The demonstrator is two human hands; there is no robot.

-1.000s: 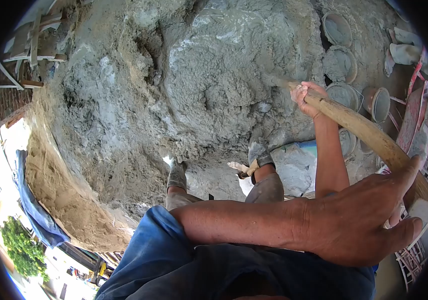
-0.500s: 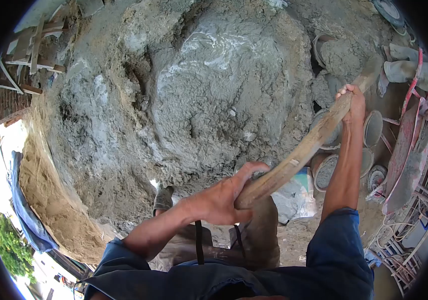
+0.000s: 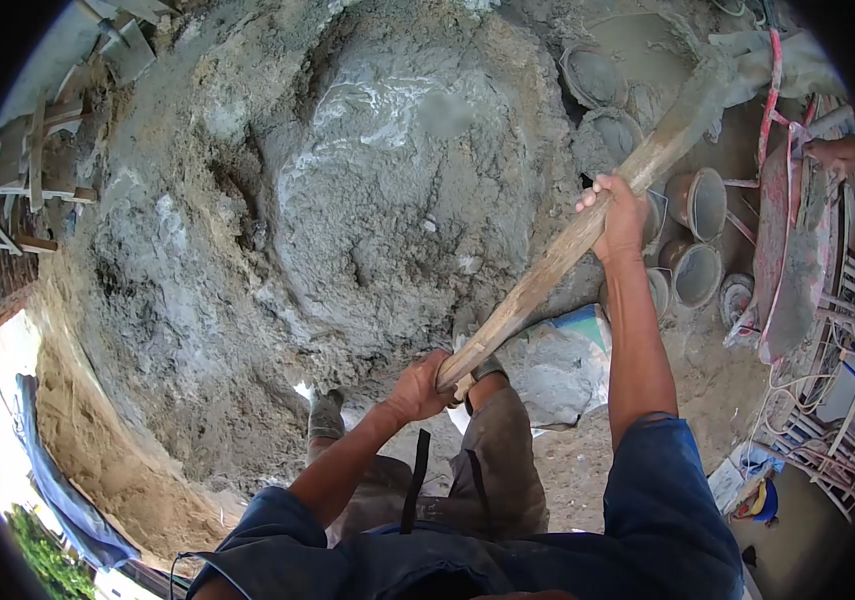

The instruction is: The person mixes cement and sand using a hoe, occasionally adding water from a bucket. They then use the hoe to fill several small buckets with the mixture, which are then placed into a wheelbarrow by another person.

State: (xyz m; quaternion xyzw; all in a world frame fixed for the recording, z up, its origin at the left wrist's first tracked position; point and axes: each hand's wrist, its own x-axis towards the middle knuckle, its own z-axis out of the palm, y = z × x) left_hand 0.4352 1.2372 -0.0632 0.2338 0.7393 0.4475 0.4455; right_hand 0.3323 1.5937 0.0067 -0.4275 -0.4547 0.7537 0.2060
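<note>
A long wooden tool handle [image 3: 543, 280] slants across the view, from low in the middle to the upper right. Its far part is coated in grey cement, and I cannot make out the tool's head. My left hand [image 3: 422, 388] is wrapped round the near end, just above my legs. Farther up the shaft, my right hand [image 3: 620, 218] grips it with the arm stretched out. A broad heap of wet grey concrete [image 3: 378, 210] spreads ahead of my boots, left of the handle.
Several buckets [image 3: 698, 275] stand right of the handle. A torn sack of grey powder [image 3: 553, 375] lies beside my leg. At the far right, another person's hand [image 3: 843, 155] is by a red-framed wheelbarrow [image 3: 783, 250]. Sand [image 3: 98, 420] is piled left; scrap timber [image 3: 38, 160] sits upper left.
My left hand has closed round the handle's near end and shifted down-left, away from my body. My right hand has moved leftward in view with the shaft. The whole view has shifted slightly.
</note>
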